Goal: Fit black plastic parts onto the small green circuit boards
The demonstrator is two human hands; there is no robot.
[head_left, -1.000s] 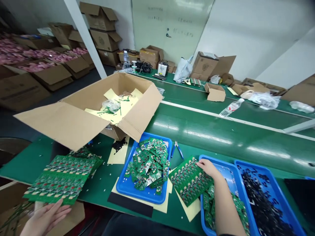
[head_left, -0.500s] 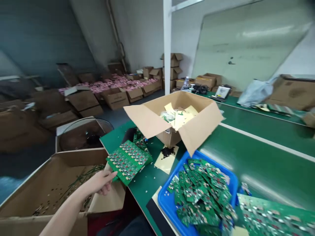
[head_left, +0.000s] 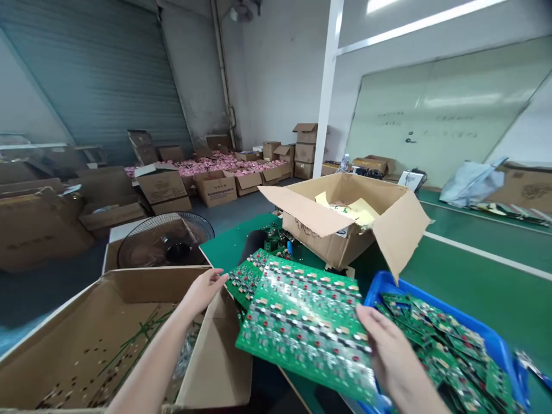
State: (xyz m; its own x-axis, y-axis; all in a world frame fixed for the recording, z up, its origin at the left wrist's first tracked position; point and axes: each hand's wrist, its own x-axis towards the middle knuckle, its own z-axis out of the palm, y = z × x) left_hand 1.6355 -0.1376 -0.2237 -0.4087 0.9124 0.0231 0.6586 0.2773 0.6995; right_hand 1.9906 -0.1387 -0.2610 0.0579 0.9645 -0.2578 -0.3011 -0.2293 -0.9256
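Behind, a roller shutter (head_left: pixel 95 75) and stacked cartons (head_left: pixel 215 187) line the room, and a green surface (head_left: pixel 495 282) spreads across the right. Directions are read from the held circuit-board panel (head_left: pixel 308 325) as the clock's centre. It tilts across the surface's near edge, its lower left corner reaching past that edge in view. At 3 o'clock the right hand (head_left: pixel 390 351) pinches its right edge, thumb side up; the fingers beneath are hidden. At about 10 o'clock the left hand's (head_left: pixel 204 290) fingers are at the left corner of a second panel (head_left: pixel 245 279); whether they grip or merely touch cannot be told. The held panel overlaps this one in view.

At 3 o'clock, just beside the right hand, the blue tray (head_left: pixel 495 339) is heaped with small boards (head_left: pixel 448 345). At 1 o'clock an open carton (head_left: pixel 332 241) spreads its flaps, one reaching the tray's far rim in view. A broad strip of surface runs out at 2 o'clock. At 9 o'clock a low box (head_left: pixel 219 345) gapes, its flap near the left wrist; a fan (head_left: pixel 166 241) stands at 10.
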